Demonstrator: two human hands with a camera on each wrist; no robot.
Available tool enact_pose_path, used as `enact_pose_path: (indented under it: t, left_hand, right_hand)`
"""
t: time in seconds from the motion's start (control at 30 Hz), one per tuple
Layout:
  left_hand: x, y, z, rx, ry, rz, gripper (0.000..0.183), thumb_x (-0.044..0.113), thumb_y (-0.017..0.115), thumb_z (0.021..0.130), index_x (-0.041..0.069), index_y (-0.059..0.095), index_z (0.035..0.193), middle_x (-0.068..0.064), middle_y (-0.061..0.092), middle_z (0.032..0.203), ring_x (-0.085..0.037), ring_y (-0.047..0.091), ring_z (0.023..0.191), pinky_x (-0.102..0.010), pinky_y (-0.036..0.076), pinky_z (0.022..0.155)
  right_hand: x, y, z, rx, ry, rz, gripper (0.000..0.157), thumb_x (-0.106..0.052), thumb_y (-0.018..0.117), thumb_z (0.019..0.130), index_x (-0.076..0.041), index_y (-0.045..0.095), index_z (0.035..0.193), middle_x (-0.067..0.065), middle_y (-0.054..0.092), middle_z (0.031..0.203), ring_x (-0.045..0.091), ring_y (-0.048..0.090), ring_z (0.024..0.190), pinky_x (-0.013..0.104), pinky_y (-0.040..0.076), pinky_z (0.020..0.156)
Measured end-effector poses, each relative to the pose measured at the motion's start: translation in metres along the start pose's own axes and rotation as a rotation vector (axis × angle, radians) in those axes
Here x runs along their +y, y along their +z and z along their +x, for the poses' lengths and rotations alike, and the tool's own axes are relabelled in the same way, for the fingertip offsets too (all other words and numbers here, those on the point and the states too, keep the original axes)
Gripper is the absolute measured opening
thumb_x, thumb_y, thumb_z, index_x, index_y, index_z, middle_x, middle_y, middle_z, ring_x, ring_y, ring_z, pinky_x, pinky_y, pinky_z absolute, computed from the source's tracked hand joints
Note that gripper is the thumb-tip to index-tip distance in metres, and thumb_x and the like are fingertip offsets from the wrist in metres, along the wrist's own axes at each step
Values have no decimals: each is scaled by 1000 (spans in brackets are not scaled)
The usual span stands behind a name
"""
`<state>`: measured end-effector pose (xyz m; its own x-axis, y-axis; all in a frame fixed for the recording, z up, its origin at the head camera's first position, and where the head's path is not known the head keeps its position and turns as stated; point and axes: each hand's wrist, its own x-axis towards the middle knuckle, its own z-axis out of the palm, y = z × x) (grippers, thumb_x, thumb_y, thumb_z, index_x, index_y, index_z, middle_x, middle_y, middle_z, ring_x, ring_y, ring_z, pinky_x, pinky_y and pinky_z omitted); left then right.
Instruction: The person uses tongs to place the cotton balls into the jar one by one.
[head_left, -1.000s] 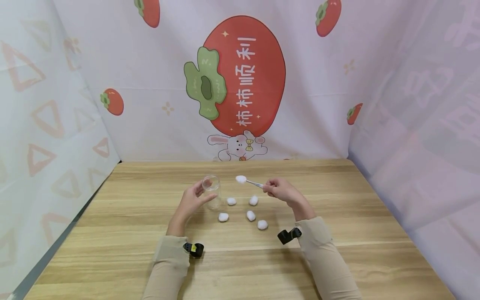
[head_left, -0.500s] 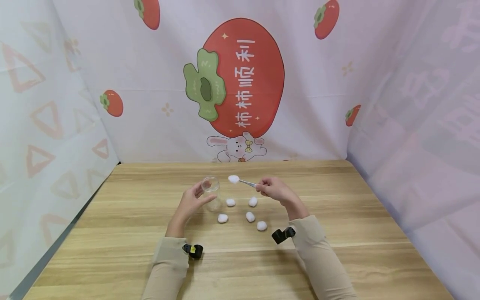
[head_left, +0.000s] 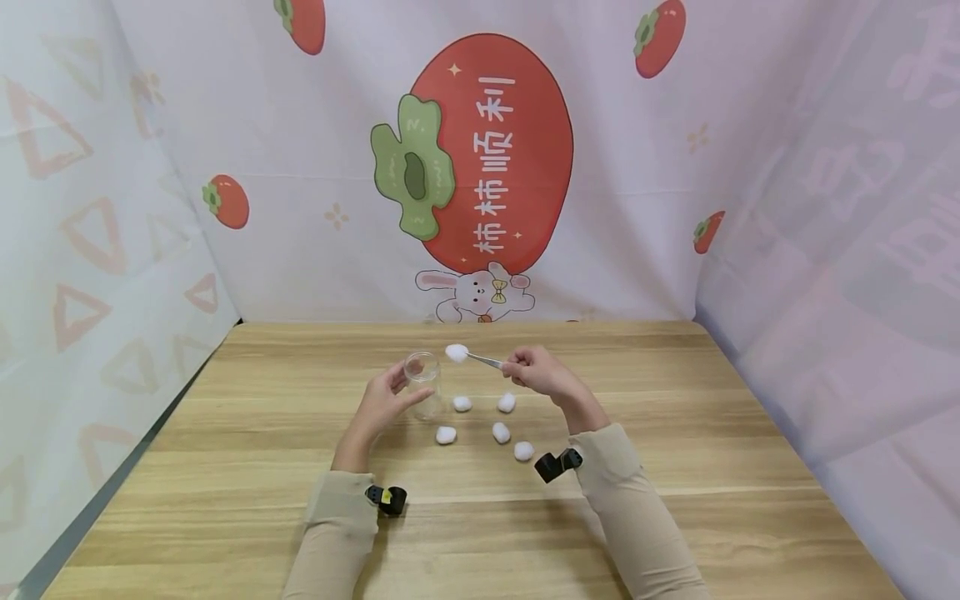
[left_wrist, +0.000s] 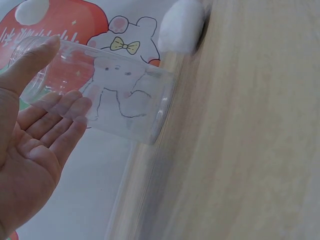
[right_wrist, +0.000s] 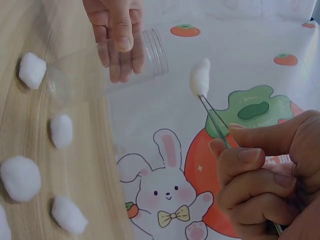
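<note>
A clear, empty-looking jar (head_left: 424, 392) stands upright on the wooden table, its mouth uncovered. My left hand (head_left: 386, 403) holds it near the top, thumb on the near side and fingers round the far side, as the left wrist view shows. My right hand (head_left: 543, 372) pinches metal tweezers (head_left: 485, 360) between thumb and fingers. At the tweezers' tips a white cotton ball (right_wrist: 200, 78) is held in the air, just right of the jar's mouth and a little above it. In the right wrist view the cotton ball and the jar's rim are apart.
Several more cotton balls (head_left: 501, 432) lie loose on the table (head_left: 480, 533), right of the jar and between the forearms. One cotton ball (left_wrist: 182, 26) lies close to the jar's base. A printed cloth backdrop (head_left: 300, 167) rises behind the table's far edge.
My right hand has moved left with the tweezers, bringing the cotton ball closer to the jar's mouth and slightly higher. My left hand and the jar have stayed in place.
</note>
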<state>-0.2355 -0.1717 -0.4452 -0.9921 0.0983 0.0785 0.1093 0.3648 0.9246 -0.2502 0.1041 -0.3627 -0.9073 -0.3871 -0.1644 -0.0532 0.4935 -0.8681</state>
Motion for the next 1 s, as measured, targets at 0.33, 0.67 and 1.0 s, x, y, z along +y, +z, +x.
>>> enact_pose_path:
  t: [0.33,0.67,1.0]
  left_hand:
    - [0,0,1,7,9,-15,70,18,76,83,0,44,142,-22,51,143,-34,48,135,-38,40,116]
    - [-2,0,1,0,26,-17,70,18,76,83,-1,43,142,-24,51,142,-36,48,135,-40,40,117]
    - [-1,1,0,3,8,-14,70,19,76,83,2,44,142,-21,52,143,-34,48,136,-39,40,117]
  right_hand:
    - [-6,0,0,2,-21,1,20,-12,51,99,4,56,87,-3,41,64,10,32,59,18,26,51]
    - [-12,5,4,-10,-16,13,22,-12,55,96,2,54,80,-3,41,62,11,33,59,19,26,53]
    - [-15,12,10,-38,-28,15,23,-11,55,96,0,51,77,-2,42,63,11,35,61,19,29,55]
